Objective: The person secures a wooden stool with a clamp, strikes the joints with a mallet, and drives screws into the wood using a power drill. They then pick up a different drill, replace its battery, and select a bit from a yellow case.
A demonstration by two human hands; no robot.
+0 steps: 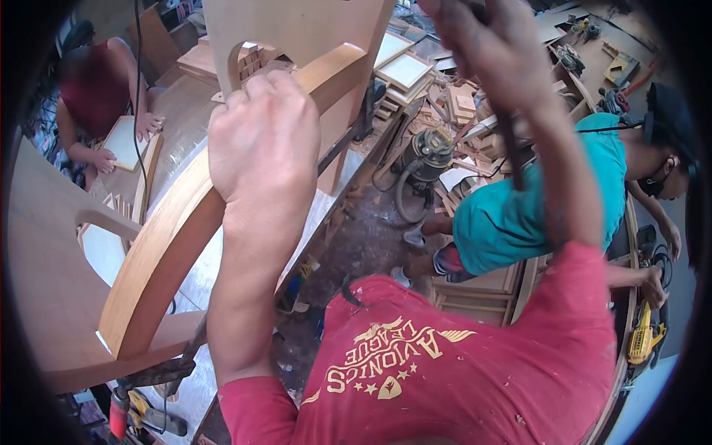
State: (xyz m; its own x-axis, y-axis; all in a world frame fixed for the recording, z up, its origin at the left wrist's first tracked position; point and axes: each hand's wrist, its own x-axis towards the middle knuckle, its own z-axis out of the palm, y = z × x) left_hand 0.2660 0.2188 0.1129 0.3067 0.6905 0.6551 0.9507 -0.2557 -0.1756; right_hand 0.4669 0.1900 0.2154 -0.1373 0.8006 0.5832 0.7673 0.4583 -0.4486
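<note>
A broad wooden panel with a rounded cutout (44,222) fills the left side, above a pale workbench (211,259), and a second wooden panel (297,30) stands upright at the top with a rounded opening. On the right a co-worker in a teal garment (512,222) bends away, one hand at a yellow power tool (644,341); at the upper left another, in a dark red top (96,89), has both hands by a white-faced wooden frame (122,144). The curved wooden piece (159,259) spans between the two panels, and the person's left hand (263,133) is closed over its upper part, the fingertips hidden. That hand and forearm block part of the curve from sight, and a dark clamp bar (343,144) passes behind the forearm, close to the wrist. On the littered floor stands a canister vacuum (430,152) with its hose, its drum closed and its contents hidden; offcuts (467,104) lie heaped behind it, beside stacked white-faced frames (404,70). Raised at the top edge, the right hand (489,44), blurred, is wrapped round a slim dark bar (512,152) that hangs past the forearm, well apart from the curve. Thinnest of all, a black cable (139,89) dangles before the upper-left co-worker.
</note>
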